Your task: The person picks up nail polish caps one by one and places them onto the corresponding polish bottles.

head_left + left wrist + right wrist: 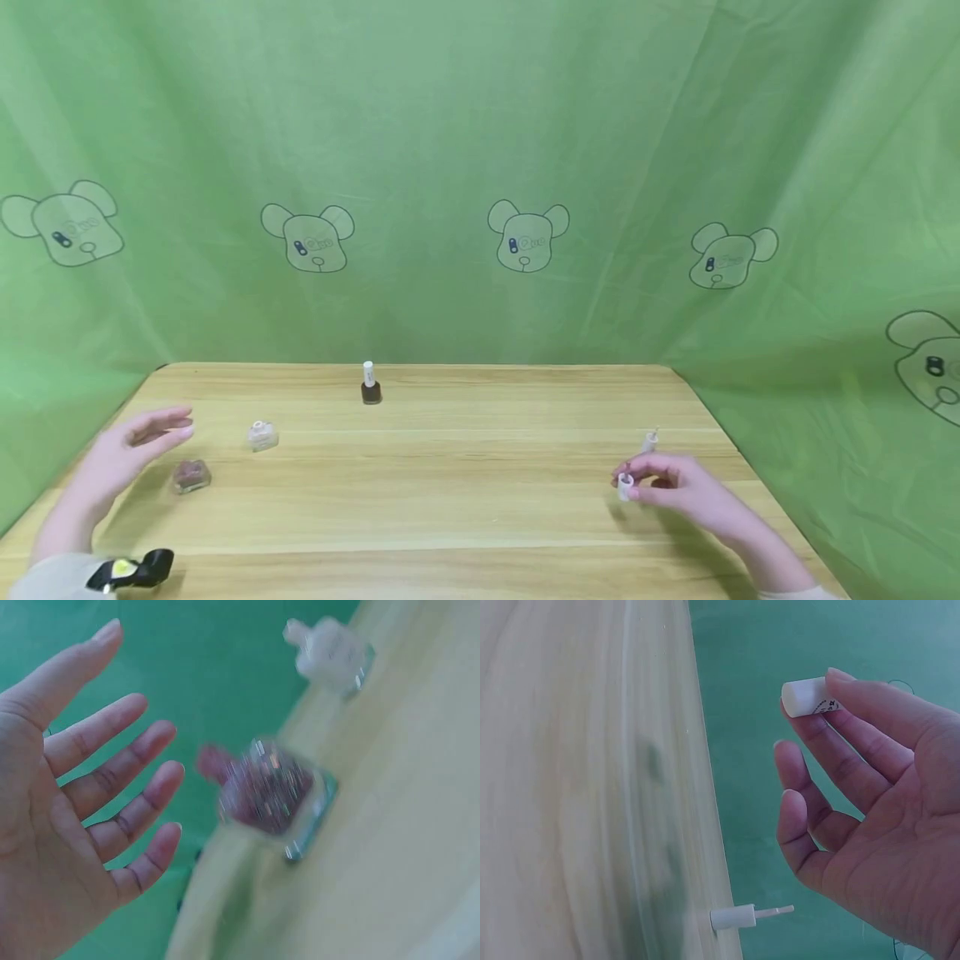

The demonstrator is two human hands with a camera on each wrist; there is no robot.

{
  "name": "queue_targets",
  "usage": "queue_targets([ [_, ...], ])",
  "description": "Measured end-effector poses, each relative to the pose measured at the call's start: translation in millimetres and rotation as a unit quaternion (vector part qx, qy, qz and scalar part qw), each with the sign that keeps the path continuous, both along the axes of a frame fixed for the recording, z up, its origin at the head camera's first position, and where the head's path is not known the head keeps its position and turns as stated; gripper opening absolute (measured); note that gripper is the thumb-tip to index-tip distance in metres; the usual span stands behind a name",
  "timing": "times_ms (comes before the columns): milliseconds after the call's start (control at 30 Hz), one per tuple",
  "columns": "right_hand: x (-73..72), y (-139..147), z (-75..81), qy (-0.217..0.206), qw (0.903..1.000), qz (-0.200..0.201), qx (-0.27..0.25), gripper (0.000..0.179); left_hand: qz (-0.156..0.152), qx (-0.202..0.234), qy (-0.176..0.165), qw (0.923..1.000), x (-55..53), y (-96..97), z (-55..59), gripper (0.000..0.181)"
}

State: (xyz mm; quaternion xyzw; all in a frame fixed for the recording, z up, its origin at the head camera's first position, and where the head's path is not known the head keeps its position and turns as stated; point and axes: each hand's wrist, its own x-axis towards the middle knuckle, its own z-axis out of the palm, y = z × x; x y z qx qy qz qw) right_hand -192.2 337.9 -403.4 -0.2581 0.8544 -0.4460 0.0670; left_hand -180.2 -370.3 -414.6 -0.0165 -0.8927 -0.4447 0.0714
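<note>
My left hand (pixel 123 450) hovers with fingers extended and holds nothing. Just beside it an uncapped bottle of mauve nail polish (pixel 192 476) stands on the table; in the left wrist view this bottle (pixel 270 787) is blurred, its glittery contents visible. A clear, pale uncapped nail polish bottle (pixel 262 436) is a little farther back. Over on the right side, my right hand (pixel 678 485) pinches a white nail polish cap (pixel 810 697) between thumb and fingertips, raised off the table. Behind that hand another white brush cap (pixel 733 917) stands upright on the table, brush up.
A closed bottle of dark nail polish (pixel 371 392) with a white cap stands near the back edge of the wooden table (pixel 420 508). A green curtain (pixel 435 125) with bear-head prints surrounds the back and sides. A black strap (pixel 131 572) crosses the left sleeve.
</note>
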Motion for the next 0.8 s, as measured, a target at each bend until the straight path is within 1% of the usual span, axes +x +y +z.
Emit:
queue_targets([
  [100, 1.5, -4.0, -1.8, 0.000, 1.0000, -0.002, 0.002, 0.023, -0.006, -0.003, -0.036, 0.9993, 1.3, -8.2, -9.9, 0.057],
  [233, 3.4, -10.2, -4.0, 0.006, 1.0000, -0.003, 0.007, 0.023, -0.016, -0.007, -0.084, 0.9963, 3.3, -17.5, -21.7, 0.064],
  [333, 4.9, -15.4, -4.4, 0.007, 0.9999, -0.007, 0.010, 0.023, -0.026, -0.007, -0.110, 0.9936, 4.2, -21.8, -28.1, 0.065],
  [400, 6.0, -18.8, -4.4, 0.013, 0.9998, -0.005, 0.017, 0.023, -0.033, -0.011, -0.119, 0.9922, 4.5, -23.8, -30.4, 0.065],
  [500, 7.5, -23.7, -4.2, 0.011, 0.9997, -0.009, 0.021, 0.023, -0.041, -0.018, -0.121, 0.9917, 4.7, -25.8, -32.9, 0.063],
  [733, 10.7, -33.4, -3.9, 0.010, 0.9998, 0.000, 0.017, 0.023, -0.042, -0.055, -0.118, 0.9906, 3.9, -25.0, -34.6, 0.057],
  [800, 11.7, -36.3, -3.5, 0.006, 0.9998, 0.001, 0.018, 0.023, -0.046, -0.054, -0.124, 0.9897, 3.9, -24.0, -34.9, 0.056],
])
